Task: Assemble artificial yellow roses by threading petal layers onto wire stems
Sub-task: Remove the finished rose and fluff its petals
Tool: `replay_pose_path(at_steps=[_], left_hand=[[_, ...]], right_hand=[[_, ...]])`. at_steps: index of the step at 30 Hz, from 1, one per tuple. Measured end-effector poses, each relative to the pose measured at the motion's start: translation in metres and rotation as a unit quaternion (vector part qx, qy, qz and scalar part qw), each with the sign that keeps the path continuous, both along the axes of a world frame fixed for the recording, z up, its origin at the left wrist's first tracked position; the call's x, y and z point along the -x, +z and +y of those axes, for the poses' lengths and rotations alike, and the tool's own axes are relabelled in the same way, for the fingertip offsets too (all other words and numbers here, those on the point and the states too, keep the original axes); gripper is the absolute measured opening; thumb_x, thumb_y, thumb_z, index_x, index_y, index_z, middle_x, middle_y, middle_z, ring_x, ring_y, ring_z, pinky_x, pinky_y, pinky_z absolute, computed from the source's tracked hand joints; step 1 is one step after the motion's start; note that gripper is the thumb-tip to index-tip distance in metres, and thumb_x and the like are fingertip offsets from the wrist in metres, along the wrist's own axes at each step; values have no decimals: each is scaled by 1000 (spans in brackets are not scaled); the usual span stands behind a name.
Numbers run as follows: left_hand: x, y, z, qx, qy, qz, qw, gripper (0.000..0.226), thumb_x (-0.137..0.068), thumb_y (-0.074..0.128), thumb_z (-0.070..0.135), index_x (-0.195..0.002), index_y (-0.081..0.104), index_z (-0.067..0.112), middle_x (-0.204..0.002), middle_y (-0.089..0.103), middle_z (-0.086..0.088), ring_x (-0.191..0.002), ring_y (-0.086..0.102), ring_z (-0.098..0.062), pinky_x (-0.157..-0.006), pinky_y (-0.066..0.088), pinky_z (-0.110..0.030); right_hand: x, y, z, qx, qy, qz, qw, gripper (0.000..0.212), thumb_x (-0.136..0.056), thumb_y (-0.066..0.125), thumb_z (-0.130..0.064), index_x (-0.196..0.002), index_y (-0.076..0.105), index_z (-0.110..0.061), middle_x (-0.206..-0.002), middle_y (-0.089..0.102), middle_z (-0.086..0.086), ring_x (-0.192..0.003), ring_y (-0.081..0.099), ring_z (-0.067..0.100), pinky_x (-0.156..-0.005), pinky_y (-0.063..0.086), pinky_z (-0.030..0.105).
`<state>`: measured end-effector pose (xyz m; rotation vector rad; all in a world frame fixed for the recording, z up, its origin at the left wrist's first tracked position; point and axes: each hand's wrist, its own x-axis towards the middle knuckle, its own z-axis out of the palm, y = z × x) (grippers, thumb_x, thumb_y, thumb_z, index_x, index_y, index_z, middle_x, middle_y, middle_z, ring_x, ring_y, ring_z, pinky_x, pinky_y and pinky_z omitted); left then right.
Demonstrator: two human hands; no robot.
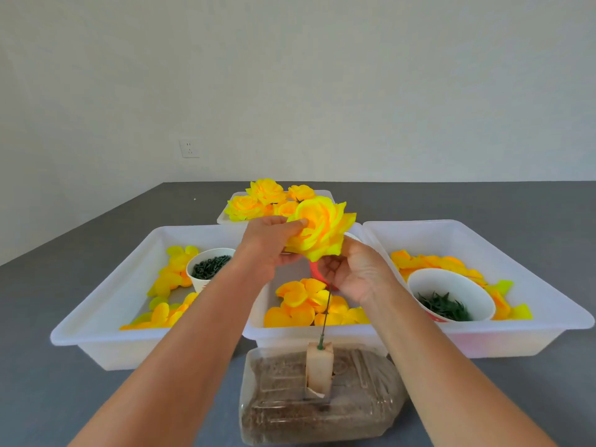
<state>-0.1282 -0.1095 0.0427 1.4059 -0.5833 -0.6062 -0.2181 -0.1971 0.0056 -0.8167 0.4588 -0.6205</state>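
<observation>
From the head view, I'd keep my left hand point(271, 243) fingers pinched on the full yellow fabric rose head point(321, 227) above the middle tray, right hand point(351, 272) curled beneath it at the thin green wire stem point(325, 312), pressing layers snug, straight.

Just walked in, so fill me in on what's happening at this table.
A person is assembling an artificial yellow rose. The left hand pinches the bloom's petals while the right hand holds it from underneath, where the green wire stem runs down into a small block set in a clear, filled container. Finished roses sit in the far tray. The nearer trays hold loose yellow petals and bowls of dark green parts.
</observation>
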Motion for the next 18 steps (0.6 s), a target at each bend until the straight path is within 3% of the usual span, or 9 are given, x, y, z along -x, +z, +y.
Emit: replay_pose_path(at_steps=[3, 8, 12, 15, 18], left_hand=[[-17, 4, -11, -11, 9, -16, 1000, 11, -83, 67, 12, -80, 57, 15, -79, 61, -3, -68, 59, -14, -43, 51, -19], [-38, 5, -27, -5, 18, -20, 1000, 11, -81, 70, 13, -80, 60, 17, -83, 63, -3, -77, 61, -19, -61, 53, -29], [-52, 0, -32, 61, -1, 45, 997, 10, -91, 59, 23, -99, 60, 17, -108, 62, -10, -97, 60, -27, -87, 50, -45], [-62, -10, -36, 99, -28, 70, 992, 12, -94, 50, 15, -99, 61, 16, -99, 64, -7, -85, 61, -21, -81, 50, -38], [-72, -23, -39, 119, -49, 71, 989, 23, -94, 47, 6, -114, 60, 7, -96, 64, -7, -84, 59, -21, -83, 47, -37]], right_hand=[[-6, -5, -9, 153, -7, 9, 988, 18, -82, 60, 3, -77, 68, -11, -63, 69, 0, -55, 64, 9, -53, 52, 21], [-18, -8, -23, 364, -62, 80, 926, 10, -83, 66, -1, -90, 69, -9, -58, 67, -19, -56, 64, -4, -52, 45, 6], [-37, -7, -34, 308, -55, 61, 948, 8, -82, 65, 2, -86, 67, -5, -57, 67, -12, -51, 65, 4, -52, 52, 14], [-50, -9, -45, 288, -60, 62, 954, 12, -79, 67, 5, -80, 67, -7, -54, 67, -8, -51, 64, 7, -55, 54, 20], [-59, -17, -56, 294, -86, 107, 946, 19, -75, 72, 4, -71, 66, -13, -52, 65, -9, -58, 62, 14, -55, 54, 21]])
